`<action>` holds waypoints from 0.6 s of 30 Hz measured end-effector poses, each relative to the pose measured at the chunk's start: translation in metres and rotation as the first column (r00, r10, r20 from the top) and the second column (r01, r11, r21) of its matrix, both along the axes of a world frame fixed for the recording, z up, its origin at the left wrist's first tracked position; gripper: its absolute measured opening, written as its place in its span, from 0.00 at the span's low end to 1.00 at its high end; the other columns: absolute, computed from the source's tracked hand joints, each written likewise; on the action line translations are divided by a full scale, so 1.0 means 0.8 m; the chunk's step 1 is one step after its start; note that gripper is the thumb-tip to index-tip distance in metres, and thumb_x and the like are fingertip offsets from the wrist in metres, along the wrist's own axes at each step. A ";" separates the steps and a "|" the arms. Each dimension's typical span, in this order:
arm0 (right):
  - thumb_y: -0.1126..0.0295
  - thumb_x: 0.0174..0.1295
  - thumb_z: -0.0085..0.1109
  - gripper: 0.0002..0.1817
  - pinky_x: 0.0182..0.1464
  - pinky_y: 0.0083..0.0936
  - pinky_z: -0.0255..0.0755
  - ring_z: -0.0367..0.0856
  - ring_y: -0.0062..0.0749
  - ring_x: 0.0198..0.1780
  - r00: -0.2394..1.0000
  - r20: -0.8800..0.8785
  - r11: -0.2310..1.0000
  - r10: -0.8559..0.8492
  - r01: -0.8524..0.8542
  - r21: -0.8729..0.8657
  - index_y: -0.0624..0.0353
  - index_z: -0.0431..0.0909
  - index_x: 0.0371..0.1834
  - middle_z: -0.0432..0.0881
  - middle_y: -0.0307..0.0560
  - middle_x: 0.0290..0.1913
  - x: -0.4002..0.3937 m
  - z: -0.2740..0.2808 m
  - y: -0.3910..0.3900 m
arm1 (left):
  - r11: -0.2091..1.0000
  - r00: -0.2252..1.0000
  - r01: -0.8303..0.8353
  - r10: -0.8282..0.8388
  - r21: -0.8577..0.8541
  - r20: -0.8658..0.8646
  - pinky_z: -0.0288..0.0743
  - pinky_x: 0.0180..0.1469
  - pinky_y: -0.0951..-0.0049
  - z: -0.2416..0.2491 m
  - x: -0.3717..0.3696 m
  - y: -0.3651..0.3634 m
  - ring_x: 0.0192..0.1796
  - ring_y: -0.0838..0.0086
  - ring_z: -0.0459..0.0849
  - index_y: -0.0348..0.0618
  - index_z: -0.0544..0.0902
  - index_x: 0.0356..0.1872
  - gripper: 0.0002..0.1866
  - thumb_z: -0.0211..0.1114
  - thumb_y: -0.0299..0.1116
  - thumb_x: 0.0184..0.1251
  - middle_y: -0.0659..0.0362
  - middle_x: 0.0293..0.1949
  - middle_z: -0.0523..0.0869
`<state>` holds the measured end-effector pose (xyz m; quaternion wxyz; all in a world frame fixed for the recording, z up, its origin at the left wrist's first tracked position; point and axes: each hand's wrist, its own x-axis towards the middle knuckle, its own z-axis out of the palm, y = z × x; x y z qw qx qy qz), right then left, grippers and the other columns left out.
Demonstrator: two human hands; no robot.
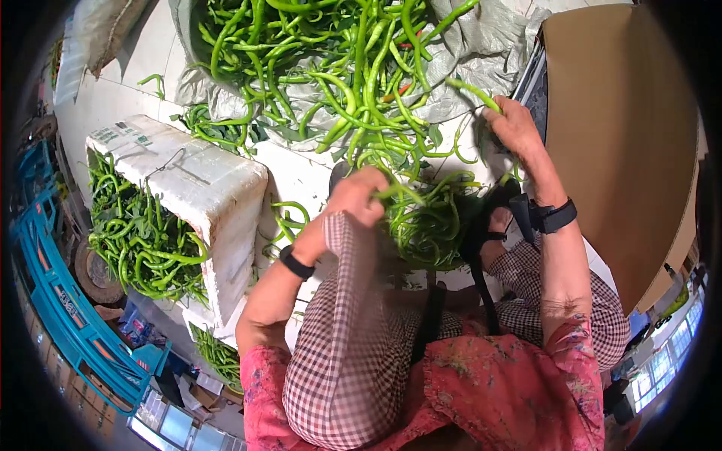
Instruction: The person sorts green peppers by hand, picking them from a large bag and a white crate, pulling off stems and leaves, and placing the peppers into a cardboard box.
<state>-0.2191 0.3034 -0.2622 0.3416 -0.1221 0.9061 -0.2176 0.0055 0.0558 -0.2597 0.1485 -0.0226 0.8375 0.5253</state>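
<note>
My right hand [517,129] grips a long green chili pepper [472,92] near one end, beside the cardboard at the right. The pepper points up and left over the edge of the sack. Between my knees, my left hand [356,197] is closed on another green chili pepper [403,195], which is smeared by motion. Below it sits a heap of curled green peppers [429,229]; what holds them is hidden. A large pile of green peppers [361,71], with a few red ones among them, spills from a woven sack [492,64] in front of me.
A white foam box [184,165] lies on its side at the left, with peppers and leaves at its opening. Tall brown cardboard [617,135] stands close on the right. Loose peppers [288,219] lie on the tiled floor. A blue vehicle [68,293] is at the far left.
</note>
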 end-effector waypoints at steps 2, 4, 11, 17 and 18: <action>0.60 0.62 0.56 0.14 0.34 0.27 0.68 0.73 0.25 0.28 0.925 0.146 0.902 -0.352 0.376 -0.210 0.63 0.77 0.35 0.75 0.39 0.24 0.008 0.003 -0.013 | 0.895 0.924 -0.364 0.311 0.257 0.222 0.72 0.40 0.75 0.002 -0.005 -0.025 0.33 0.74 0.76 0.38 0.74 0.33 0.06 0.56 0.23 0.51 0.59 0.29 0.76; 0.63 0.59 0.61 0.13 0.35 0.26 0.70 0.74 0.24 0.29 0.897 0.162 0.818 -0.412 0.443 -0.368 0.63 0.77 0.36 0.76 0.38 0.25 0.025 0.008 -0.045 | 0.794 0.803 -0.592 0.564 0.142 0.194 0.70 0.38 0.77 0.011 -0.032 -0.047 0.33 0.79 0.74 0.37 0.75 0.34 0.06 0.56 0.23 0.54 0.61 0.28 0.76; 0.63 0.45 0.70 0.21 0.47 0.36 0.74 0.83 0.48 0.40 0.990 -0.107 0.994 0.096 -0.100 -0.035 0.63 0.80 0.41 0.83 0.57 0.35 0.085 -0.061 -0.123 | 0.778 0.899 -0.418 0.430 -0.468 -0.088 0.75 0.40 0.54 -0.064 -0.103 -0.057 0.34 0.44 0.80 0.32 0.73 0.39 0.20 0.69 0.35 0.52 0.42 0.31 0.82; 0.63 0.48 0.69 0.17 0.42 0.32 0.73 0.81 0.39 0.34 0.972 0.217 0.969 0.086 -0.031 -0.245 0.61 0.80 0.37 0.82 0.51 0.28 0.057 -0.029 -0.107 | 0.617 0.574 -0.786 0.749 -0.035 0.330 0.76 0.32 0.74 -0.075 -0.112 -0.046 0.29 0.72 0.81 0.32 0.70 0.47 0.23 0.70 0.28 0.53 0.55 0.30 0.82; 0.62 0.49 0.69 0.16 0.40 0.28 0.72 0.80 0.32 0.33 0.954 0.282 0.961 0.098 -0.018 -0.275 0.61 0.80 0.36 0.81 0.47 0.27 0.049 -0.021 -0.101 | 0.618 0.575 -0.786 0.749 -0.034 0.329 0.76 0.32 0.74 -0.063 -0.109 -0.042 0.29 0.72 0.81 0.32 0.70 0.47 0.23 0.70 0.28 0.53 0.55 0.30 0.82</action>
